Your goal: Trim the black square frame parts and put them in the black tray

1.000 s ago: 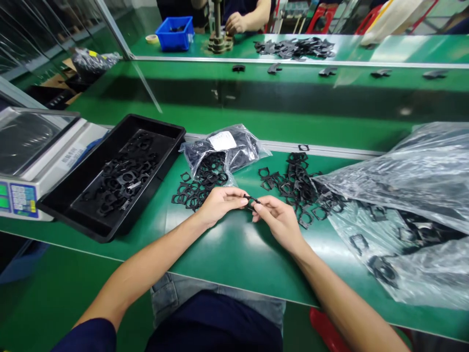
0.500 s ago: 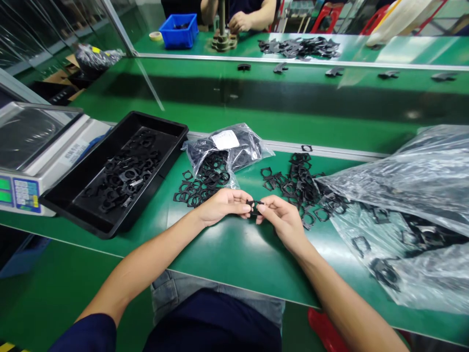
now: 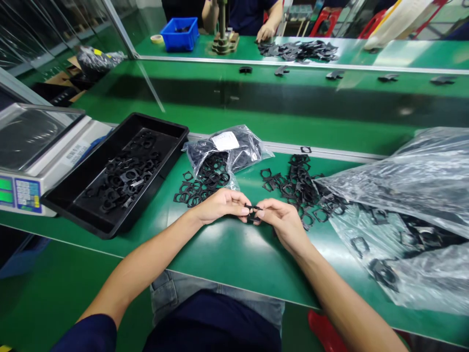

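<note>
My left hand (image 3: 227, 206) and my right hand (image 3: 281, 218) meet above the green table, both pinching a small black plastic ring part (image 3: 252, 213) between thumbs and fingers. Fingertips cover much of it, so whether it is one piece or two pressed together cannot be made out. Just beyond my left hand lies a heap of black square-edged rings (image 3: 196, 188), spilling from a clear plastic bag (image 3: 252, 146) with a white label. To the far side of my right hand spreads another pile of black ring parts (image 3: 302, 178).
A black tray (image 3: 120, 225) of similar parts stands at left beside a weighing scale (image 3: 27, 188). A large clear plastic sheet or bag (image 3: 403, 171) with parts covers the right. Across a conveyor (image 3: 183, 110) bearing black pieces, a co-worker's hand (image 3: 266, 32) touches a pile (image 3: 300, 50).
My hands have drawn slightly closer together, and the held part has tilted a little. The co-worker's hand has moved from the press stand right to the black pile.
</note>
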The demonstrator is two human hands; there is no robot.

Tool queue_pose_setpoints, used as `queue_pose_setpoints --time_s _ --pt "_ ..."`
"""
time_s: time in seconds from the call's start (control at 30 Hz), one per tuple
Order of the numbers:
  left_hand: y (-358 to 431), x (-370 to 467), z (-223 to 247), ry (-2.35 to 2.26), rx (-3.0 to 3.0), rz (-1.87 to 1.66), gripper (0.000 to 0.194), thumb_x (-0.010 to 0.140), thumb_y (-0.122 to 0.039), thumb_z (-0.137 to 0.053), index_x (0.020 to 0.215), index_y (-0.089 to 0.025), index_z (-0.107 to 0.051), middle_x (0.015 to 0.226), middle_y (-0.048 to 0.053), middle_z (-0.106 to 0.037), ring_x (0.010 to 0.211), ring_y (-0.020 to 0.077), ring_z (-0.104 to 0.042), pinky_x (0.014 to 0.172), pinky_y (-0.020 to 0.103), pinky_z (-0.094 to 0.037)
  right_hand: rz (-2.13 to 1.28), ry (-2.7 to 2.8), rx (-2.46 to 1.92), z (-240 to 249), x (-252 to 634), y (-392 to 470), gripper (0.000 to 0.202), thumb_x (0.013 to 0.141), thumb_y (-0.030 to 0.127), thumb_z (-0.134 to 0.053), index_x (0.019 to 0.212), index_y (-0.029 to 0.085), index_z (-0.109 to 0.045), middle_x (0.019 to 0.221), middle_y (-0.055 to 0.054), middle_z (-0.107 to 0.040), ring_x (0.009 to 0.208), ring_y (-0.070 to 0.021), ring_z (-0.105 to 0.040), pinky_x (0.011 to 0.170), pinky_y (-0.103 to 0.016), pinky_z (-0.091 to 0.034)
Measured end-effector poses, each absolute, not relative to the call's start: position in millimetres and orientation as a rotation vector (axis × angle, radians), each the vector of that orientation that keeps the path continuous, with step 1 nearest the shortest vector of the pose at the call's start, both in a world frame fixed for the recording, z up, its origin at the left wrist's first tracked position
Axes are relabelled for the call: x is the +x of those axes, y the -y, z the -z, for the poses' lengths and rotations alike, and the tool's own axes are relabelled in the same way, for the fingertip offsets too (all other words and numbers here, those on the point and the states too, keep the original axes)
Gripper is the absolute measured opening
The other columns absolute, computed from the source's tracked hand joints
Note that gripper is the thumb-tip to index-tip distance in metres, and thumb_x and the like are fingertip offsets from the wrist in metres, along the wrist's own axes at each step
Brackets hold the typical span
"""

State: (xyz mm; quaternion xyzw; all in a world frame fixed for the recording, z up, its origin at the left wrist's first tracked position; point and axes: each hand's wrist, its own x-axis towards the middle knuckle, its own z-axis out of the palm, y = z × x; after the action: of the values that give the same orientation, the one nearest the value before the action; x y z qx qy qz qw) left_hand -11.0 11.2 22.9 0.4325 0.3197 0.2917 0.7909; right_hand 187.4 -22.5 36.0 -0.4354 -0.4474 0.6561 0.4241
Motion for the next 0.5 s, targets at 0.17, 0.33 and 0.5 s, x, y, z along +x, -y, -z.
queue_pose_setpoints --time_s 0.17,0.33,0.5 --pt "-10.6 -11.6 -23.9 -0.668 0.965 -0.565 0.036 0.063 -0.036 -0.091 0.08 -0.009 -0.074 0.07 0.006 -0.074 0.064 0.0148 -0.07 0.069 0.027 -0.057 -1.694 1.115 -1.084 -36.4 187.1 23.0 0.028 0.068 0.041 -0.088 0.069 0.018 -0.072 0.064 -0.001 -0.069 0.058 -0.0133 -0.063 0.062 -0.028 -0.055" --pt "-7.0 -3.8 -21.3 -0.757 0.938 -0.705 0.037 0.064 -0.039 -0.09 0.079 -0.009 -0.072 0.071 0.005 -0.072 0.061 0.0132 -0.068 0.065 0.025 -0.056 -1.65 1.086 -1.127 -34.2 187.6 20.1 0.032 0.065 0.044 -0.09 0.074 0.018 -0.074 0.067 -0.001 -0.071 0.056 -0.0132 -0.063 0.059 -0.027 -0.056" --pt "-3.6 2.4 -17.0 -0.859 0.962 -0.832 0.035 0.066 -0.037 -0.088 0.081 -0.01 -0.07 0.069 0.002 -0.07 0.058 0.0114 -0.066 0.061 0.023 -0.053 -1.592 1.146 -1.174 -31.9 188.0 18.8 0.035 0.066 0.048 -0.089 0.074 0.017 -0.073 0.059 -0.001 -0.069 0.052 -0.0137 -0.063 0.058 -0.028 -0.056"
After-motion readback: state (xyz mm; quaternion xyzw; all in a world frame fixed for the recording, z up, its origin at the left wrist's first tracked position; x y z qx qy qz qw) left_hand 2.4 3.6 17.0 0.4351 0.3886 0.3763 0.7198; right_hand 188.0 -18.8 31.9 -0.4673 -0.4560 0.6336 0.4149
